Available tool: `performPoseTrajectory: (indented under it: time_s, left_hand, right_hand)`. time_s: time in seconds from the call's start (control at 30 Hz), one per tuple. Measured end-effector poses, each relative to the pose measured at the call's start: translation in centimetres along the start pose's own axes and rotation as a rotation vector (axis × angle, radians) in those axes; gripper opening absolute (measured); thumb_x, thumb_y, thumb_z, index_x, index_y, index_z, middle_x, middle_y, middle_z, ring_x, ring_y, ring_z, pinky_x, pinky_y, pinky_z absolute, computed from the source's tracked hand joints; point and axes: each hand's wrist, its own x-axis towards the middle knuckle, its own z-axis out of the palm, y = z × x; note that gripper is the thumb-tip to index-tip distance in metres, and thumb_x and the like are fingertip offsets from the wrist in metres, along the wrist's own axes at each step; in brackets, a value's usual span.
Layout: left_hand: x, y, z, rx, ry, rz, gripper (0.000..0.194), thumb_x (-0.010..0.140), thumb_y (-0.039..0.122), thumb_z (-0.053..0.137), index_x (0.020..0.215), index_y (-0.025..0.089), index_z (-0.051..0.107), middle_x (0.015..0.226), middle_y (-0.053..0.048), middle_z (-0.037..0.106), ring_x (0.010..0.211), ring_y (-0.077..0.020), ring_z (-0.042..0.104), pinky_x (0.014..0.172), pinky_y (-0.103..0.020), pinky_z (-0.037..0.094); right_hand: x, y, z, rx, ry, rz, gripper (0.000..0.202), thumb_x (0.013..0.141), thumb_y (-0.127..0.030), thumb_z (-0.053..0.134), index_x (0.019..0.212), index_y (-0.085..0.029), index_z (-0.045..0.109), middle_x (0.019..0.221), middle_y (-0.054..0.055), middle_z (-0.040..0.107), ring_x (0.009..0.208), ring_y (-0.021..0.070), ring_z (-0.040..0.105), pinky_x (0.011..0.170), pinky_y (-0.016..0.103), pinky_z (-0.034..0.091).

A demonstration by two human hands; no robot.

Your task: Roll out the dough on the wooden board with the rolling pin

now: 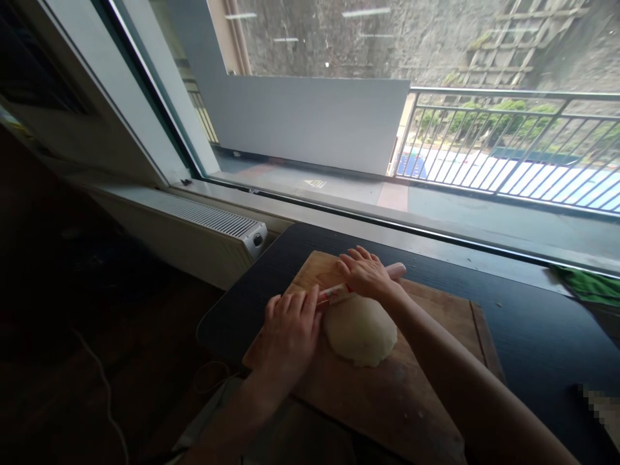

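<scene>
A pale, flattened round of dough (361, 332) lies on a wooden board (382, 394). Across its far edge runs a thin rolling pin (334, 294) with a red and white marked section; its pinkish end sticks out to the right. My left hand (293, 320) is curled over the left end of the pin, hiding that tip. Over the pin's right part rests my right hand (364, 274), palm on it and fingers reaching past it. My right forearm passes above the board's right half.
The board lies on a dark table (526, 336) against a window sill. A white radiator (208, 226) stands left of the table. Green cloth-like material (588, 284) is at the far right. Beyond the glass is a metal railing (494, 145). A pale cord hangs at lower left.
</scene>
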Motion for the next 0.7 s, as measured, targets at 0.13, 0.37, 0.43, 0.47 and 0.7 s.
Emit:
performPoseTrajectory:
  time_s: [0.13,0.37,0.43,0.47,0.7]
  left_hand:
    - [-1.4,0.0,-0.2,-0.042,0.008,0.028,0.042,0.09,0.026,0.043,0.131,0.017,0.046,0.111,-0.011,0.059,0.1,-0.0264,0.052,0.099,-0.05,0.028]
    - [3.2,-1.3,1.7,-0.051,0.013,-0.078,0.039,0.092,0.031,0.042,0.126,0.016,0.049,0.109,-0.011,0.059,0.099,-0.0272,0.051,0.098,-0.052,0.029]
    - [3.4,-1.3,1.7,-0.061,0.008,-0.089,0.037,0.092,0.03,0.042,0.125,0.017,0.05,0.109,-0.011,0.059,0.101,-0.027,0.051,0.1,-0.052,0.028]
    - [3.0,-1.3,1.5,-0.074,0.007,-0.083,0.036,0.092,0.03,0.041,0.125,0.018,0.05,0.111,-0.01,0.059,0.102,-0.0267,0.051,0.101,-0.052,0.027]
    - [1.1,-0.6,0.2,-0.182,-0.001,0.011,0.039,0.094,0.031,0.035,0.129,0.018,0.046,0.124,-0.009,0.054,0.117,-0.024,0.045,0.11,-0.05,0.014]
  right_hand:
    - [-4.4,-0.2,0.2,-0.002,0.067,-0.055,0.048,0.096,-0.046,0.015,0.122,-0.025,0.05,0.134,0.004,0.045,0.134,0.0246,0.02,0.103,0.044,0.023]
    - [2.9,-0.5,0.0,-0.032,-0.113,0.097,0.048,0.095,-0.041,0.015,0.111,-0.025,0.057,0.12,0.008,0.054,0.126,0.026,0.032,0.094,0.045,0.033]
    - [3.7,-0.8,-0.1,-0.035,-0.134,0.1,0.047,0.095,-0.041,0.016,0.113,-0.023,0.056,0.123,0.009,0.053,0.126,0.0276,0.033,0.093,0.046,0.034]
    - [3.2,-1.0,-0.1,-0.037,-0.129,0.096,0.048,0.095,-0.042,0.016,0.114,-0.023,0.056,0.125,0.01,0.051,0.127,0.0287,0.031,0.093,0.047,0.034]
    - [-6.9,-0.4,0.2,-0.079,0.046,0.022,0.052,0.095,-0.044,0.019,0.136,-0.017,0.036,0.142,0.007,0.039,0.136,0.0256,0.019,0.106,0.047,0.022]
